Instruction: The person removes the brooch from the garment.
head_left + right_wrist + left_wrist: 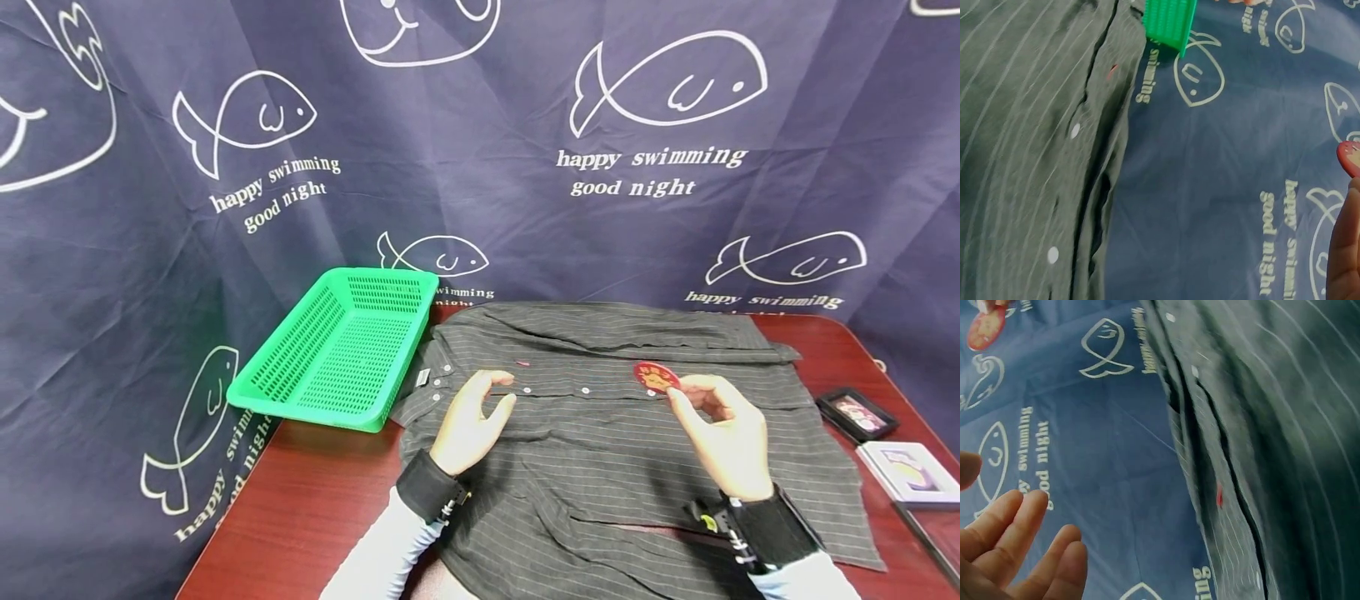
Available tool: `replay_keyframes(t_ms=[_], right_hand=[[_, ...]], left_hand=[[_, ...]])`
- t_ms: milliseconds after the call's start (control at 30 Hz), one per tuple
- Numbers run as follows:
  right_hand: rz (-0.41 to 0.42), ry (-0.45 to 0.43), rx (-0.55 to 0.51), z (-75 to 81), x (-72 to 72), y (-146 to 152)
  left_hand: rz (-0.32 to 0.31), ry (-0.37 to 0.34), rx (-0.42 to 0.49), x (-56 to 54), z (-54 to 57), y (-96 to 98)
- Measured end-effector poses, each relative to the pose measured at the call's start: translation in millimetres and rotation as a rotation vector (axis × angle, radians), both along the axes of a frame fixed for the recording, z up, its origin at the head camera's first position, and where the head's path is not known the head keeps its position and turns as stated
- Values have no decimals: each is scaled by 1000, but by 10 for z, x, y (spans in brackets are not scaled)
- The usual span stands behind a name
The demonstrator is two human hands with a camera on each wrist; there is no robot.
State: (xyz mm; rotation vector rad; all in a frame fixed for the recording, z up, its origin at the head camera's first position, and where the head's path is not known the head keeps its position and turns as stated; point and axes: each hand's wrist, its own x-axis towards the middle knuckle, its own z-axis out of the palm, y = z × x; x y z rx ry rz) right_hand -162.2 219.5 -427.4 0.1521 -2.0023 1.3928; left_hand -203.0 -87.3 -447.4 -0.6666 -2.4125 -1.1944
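A round red disc with gold characters and a gold paw-like mark point(654, 377) is pinched between the thumb and fingers of my right hand point(723, 425), above the shirt. In the right wrist view, part of the red disc point(1350, 159) shows at the right edge. My left hand point(472, 421) hovers over the collar end of the shirt, thumb and fingers apart, holding nothing. Below both hands a dark grey striped button shirt point(600, 450) lies spread out, its collar to the left. A small red piece point(522, 363) lies on it near the white buttons.
To the left stands a green plastic basket point(352, 358) by the collar. A small black-framed picture point(857, 414) and a white-framed one point(909, 473) lie at the right on the reddish wooden table point(285, 517). A dark blue fish-print curtain point(510, 200) hangs behind.
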Motion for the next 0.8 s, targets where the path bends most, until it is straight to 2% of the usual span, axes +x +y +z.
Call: replay_keyframes(t_ms=[133,333,600,700,800], right_hand=[[-35,-41,-25,-48,43,149],[-67,-98,-58,-113,111,372],[-183,-197,-114,-235,236,679],[-201,-237,-157,-272,289,807],[-235,-276,-188,-296,342,923]], left_hand=[[53,44,-129,-8,-65,-37],[101,30,-272,-28,-143,-83],[53,-23,-454,-44,-207,-133],[57,-47,-515,-38,-234,-149],[56,-100,-554,-38,-252,-159]])
